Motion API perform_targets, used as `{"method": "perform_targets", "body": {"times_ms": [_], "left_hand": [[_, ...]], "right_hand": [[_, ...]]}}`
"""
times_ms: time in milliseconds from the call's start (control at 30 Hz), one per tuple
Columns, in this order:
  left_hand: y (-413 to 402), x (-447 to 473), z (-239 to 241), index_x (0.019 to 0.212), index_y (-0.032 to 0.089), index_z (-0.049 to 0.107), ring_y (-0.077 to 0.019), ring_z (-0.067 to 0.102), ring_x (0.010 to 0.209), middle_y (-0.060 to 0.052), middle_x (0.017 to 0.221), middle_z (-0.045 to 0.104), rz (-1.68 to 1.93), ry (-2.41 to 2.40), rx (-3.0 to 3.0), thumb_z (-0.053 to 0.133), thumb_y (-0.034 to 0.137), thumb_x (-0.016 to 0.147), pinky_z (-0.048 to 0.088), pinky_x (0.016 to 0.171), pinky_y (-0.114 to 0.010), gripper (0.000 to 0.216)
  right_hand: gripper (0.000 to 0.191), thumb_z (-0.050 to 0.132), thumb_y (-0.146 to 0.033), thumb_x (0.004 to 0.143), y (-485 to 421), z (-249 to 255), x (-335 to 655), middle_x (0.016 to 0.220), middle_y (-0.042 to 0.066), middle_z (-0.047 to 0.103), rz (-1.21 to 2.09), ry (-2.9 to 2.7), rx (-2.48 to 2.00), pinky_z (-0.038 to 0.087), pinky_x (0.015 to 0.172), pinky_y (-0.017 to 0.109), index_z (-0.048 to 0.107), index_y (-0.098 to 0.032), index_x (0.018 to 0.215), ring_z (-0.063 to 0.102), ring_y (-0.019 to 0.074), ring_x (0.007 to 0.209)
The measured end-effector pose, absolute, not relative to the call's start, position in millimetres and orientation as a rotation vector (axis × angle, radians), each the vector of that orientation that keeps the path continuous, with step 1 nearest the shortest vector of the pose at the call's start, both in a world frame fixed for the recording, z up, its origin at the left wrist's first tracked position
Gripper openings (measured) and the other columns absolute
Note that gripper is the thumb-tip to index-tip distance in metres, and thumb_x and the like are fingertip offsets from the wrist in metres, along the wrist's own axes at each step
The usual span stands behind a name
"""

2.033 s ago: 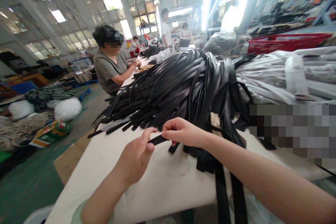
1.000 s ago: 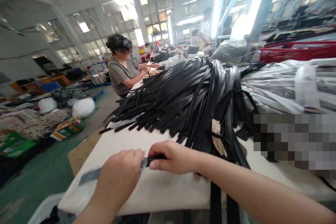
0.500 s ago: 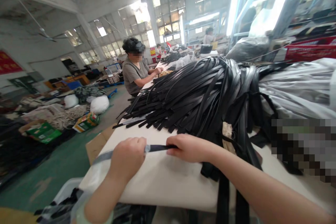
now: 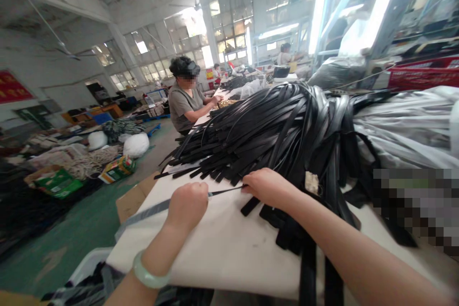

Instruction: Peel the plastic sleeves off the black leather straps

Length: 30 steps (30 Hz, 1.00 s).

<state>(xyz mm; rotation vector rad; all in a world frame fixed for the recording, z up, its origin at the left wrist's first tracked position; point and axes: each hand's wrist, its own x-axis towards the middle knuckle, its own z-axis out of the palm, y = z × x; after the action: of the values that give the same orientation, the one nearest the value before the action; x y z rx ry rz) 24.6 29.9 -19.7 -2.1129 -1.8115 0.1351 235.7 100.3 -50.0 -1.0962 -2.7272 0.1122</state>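
A narrow black strap (image 4: pixel 226 191) is stretched between my two hands over the cream-coloured table (image 4: pixel 229 248). My left hand (image 4: pixel 188 204) is closed in a fist around it, and a greyish tail (image 4: pixel 148 213) trails from that fist toward the table's left edge. My right hand (image 4: pixel 266 187) pinches the strap farther along, beside the loose ends of a big heap of black straps (image 4: pixel 244 129). The fingertips of both hands are partly hidden. A pale green bangle (image 4: pixel 150 272) circles my left wrist.
Below the table's front left corner stands a pale bin (image 4: pixel 89 263) with dark strips in it. Grey-white wrapped material (image 4: pixel 409 124) lies at the right. A co-worker (image 4: pixel 186 100) works at the table's far left side. Cardboard (image 4: pixel 136 193) stands by the left edge.
Both hands have moved a little right and away from me with the strap. The strap between them now looks thinner, turned more edge-on. The bangle has come fully into view.
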Motion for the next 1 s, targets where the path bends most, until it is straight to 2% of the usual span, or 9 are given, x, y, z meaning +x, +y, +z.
{"method": "perform_targets", "body": {"times_ms": [100, 233, 400, 533, 633, 767, 867, 933, 1000], "left_hand": [[34.5, 15.8, -16.4, 0.080, 0.013, 0.065, -0.0329, 0.068, 0.078, -0.015, 0.079, 0.071, 0.124, -1.850, -2.072, 0.044, 0.009, 0.080, 0.050, 0.063, -0.039, 0.021], [36.1, 47.0, -23.3, 0.082, 0.017, 0.066, -0.0262, 0.068, 0.080, -0.009, 0.081, 0.071, 0.100, -1.766, -2.217, 0.046, 0.013, 0.084, 0.051, 0.066, -0.033, 0.021], [37.7, 45.2, -23.4, 0.083, 0.015, 0.066, -0.0261, 0.068, 0.078, -0.010, 0.081, 0.071, 0.065, -1.789, -2.217, 0.045, 0.011, 0.083, 0.051, 0.065, -0.033, 0.021], [36.1, 18.2, -15.4, 0.080, 0.012, 0.066, -0.0294, 0.068, 0.077, -0.015, 0.079, 0.071, 0.029, -1.881, -2.107, 0.043, 0.008, 0.081, 0.051, 0.064, -0.036, 0.024], [33.2, 31.4, -21.5, 0.082, 0.014, 0.067, -0.0270, 0.068, 0.078, -0.012, 0.080, 0.071, -0.005, -1.832, -2.195, 0.046, 0.011, 0.082, 0.050, 0.064, -0.034, 0.021], [32.9, 56.7, -37.3, 0.081, 0.019, 0.068, -0.0228, 0.068, 0.075, -0.007, 0.078, 0.072, -0.073, -1.786, -2.307, 0.052, 0.023, 0.084, 0.048, 0.062, -0.030, 0.017], [28.1, 22.3, -27.9, 0.074, 0.021, 0.069, -0.0214, 0.067, 0.074, -0.006, 0.076, 0.073, -0.166, -1.918, -2.182, 0.049, 0.035, 0.087, 0.046, 0.062, -0.028, 0.027], [13.2, -33.4, -6.3, 0.070, 0.019, 0.067, -0.0221, 0.067, 0.075, -0.007, 0.074, 0.072, -0.261, -2.076, -1.959, 0.044, 0.044, 0.089, 0.044, 0.063, -0.028, 0.039], [-12.7, -103.3, 22.7, 0.073, 0.016, 0.066, -0.0255, 0.066, 0.077, -0.009, 0.074, 0.070, -0.388, -2.235, -1.611, 0.040, 0.050, 0.088, 0.042, 0.062, -0.030, 0.045]], "right_hand": [[0.023, 0.046, -0.028, 0.096, 103.1, -48.6, 233.9, 0.083, 0.007, 0.070, 0.113, -2.708, -1.076, 0.035, 0.072, 0.029, 0.062, -0.018, 0.084, 0.065, 0.0197, 0.082], [0.013, 0.051, -0.020, 0.093, 81.6, -51.4, 216.5, 0.081, 0.005, 0.068, 0.108, -2.692, -0.876, 0.034, 0.077, 0.030, 0.061, -0.018, 0.086, 0.063, 0.0187, 0.084], [0.017, 0.055, -0.028, 0.092, 91.4, -55.5, 226.0, 0.080, 0.006, 0.069, 0.053, -2.703, -0.962, 0.036, 0.074, 0.030, 0.061, -0.017, 0.080, 0.065, 0.0206, 0.081], [0.023, 0.048, -0.030, 0.095, 102.3, -55.8, 230.8, 0.075, 0.006, 0.068, 0.010, -2.701, -1.080, 0.035, 0.063, 0.028, 0.059, -0.018, 0.079, 0.066, 0.0200, 0.073], [0.020, 0.047, -0.028, 0.095, 89.1, -60.6, 218.6, 0.078, 0.005, 0.068, 0.050, -2.689, -0.976, 0.037, 0.062, 0.027, 0.059, -0.019, 0.083, 0.065, 0.0203, 0.074], [0.017, 0.047, -0.026, 0.095, 76.0, -67.1, 209.4, 0.085, 0.006, 0.068, 0.210, -2.730, -0.871, 0.043, 0.069, 0.028, 0.060, -0.018, 0.086, 0.066, 0.0224, 0.081], [0.017, 0.047, -0.027, 0.095, 81.1, -65.2, 214.5, 0.096, 0.008, 0.069, 0.370, -2.665, -0.935, 0.045, 0.075, 0.031, 0.060, -0.018, 0.099, 0.066, 0.0244, 0.089], [0.023, 0.043, -0.030, 0.096, 85.7, -62.8, 218.5, 0.102, 0.009, 0.068, 0.456, -2.585, -0.953, 0.046, 0.079, 0.032, 0.058, -0.018, 0.108, 0.065, 0.0246, 0.092], [0.028, 0.040, -0.033, 0.096, 87.8, -62.2, 220.3, 0.104, 0.010, 0.068, 0.519, -2.534, -0.953, 0.046, 0.080, 0.033, 0.057, -0.017, 0.111, 0.065, 0.0249, 0.093]]}}
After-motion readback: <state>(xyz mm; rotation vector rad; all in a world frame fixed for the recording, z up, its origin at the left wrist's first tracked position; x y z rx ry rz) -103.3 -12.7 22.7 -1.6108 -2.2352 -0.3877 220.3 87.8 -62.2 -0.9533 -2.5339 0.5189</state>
